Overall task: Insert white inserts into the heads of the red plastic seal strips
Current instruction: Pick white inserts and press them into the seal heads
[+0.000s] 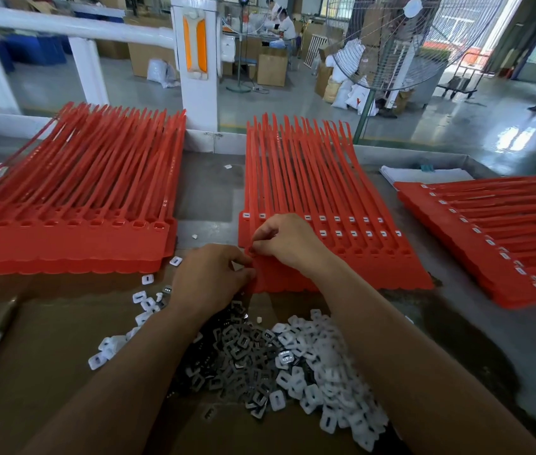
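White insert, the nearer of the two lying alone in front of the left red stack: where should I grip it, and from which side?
Pinch the white insert by its left and right edges, from above. It lies flat, slot up, clear of other inserts; the left red stack stands close behind it.

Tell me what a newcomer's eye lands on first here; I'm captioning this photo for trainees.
Three stacks of red seal strips fill the view: the left stack, the middle stack and the right stack. The left hand and right hand meet at the middle stack's near left corner. Nearer still, white inserts and grey metal clips lie heaped on cardboard.
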A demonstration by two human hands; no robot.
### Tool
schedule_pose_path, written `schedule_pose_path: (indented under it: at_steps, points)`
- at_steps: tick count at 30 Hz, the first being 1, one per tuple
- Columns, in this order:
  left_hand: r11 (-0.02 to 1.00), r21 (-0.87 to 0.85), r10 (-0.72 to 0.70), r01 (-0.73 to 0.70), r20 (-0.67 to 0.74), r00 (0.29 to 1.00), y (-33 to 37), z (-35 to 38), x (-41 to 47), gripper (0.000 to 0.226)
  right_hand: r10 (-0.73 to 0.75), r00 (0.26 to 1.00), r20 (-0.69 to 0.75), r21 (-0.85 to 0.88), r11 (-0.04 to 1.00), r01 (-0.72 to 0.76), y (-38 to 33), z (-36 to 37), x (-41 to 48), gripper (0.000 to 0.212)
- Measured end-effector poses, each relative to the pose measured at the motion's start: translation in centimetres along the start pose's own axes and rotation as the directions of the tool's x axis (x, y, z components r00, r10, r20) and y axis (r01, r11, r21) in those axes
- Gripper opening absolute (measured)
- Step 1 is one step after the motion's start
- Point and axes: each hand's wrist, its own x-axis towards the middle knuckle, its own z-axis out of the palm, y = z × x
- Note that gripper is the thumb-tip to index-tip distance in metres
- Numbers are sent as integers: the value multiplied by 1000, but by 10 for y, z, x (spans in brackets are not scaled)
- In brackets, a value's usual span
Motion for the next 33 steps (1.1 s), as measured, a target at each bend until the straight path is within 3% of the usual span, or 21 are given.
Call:
schedule_pose_path:
  at_steps: [2, 4, 9, 14, 18, 28, 30, 33]
  points:
    - [1000, 2, -3, 3, -5, 1000, -1, 0, 0, 17, 6, 1000, -6, 93, 996, -6, -2, -5, -7, 11]
    - [1000, 0, 1, -1, -4, 1000, 0, 0, 0, 17, -29, 999, 24, 82, 996, 27, -5, -11, -18, 7]
    - [999, -35, -26, 27, 31, 999, 1, -1, 0, 15, -132, 950, 283, 12, 991, 134, -16, -18, -57, 3]
    - [998, -44, -45, 46, 23, 999, 1, 0, 1, 13, -161, 905, 395, -139, 963, 232, -22, -9, -70, 29]
    - [997, -49, -51, 52, 20, 999, 1, 0, 1, 12, -150, 905, 398, -155, 961, 228, -23, -2, -73, 32]
    - [996, -72, -58, 59, 10, 998, 2, 0, 1, 10, -172, 930, 325, -120, 968, 221, -17, 8, -77, 12]
    - [995, -77, -55, 55, 9, 998, 2, 0, 0, 10, -170, 941, 291, -67, 978, 197, -15, 7, -79, 6]
    - [994, -91, -61, 62, 21, 998, 1, -1, -1, 11, -149, 952, 267, 41, 989, 143, -12, 3, -81, 13]
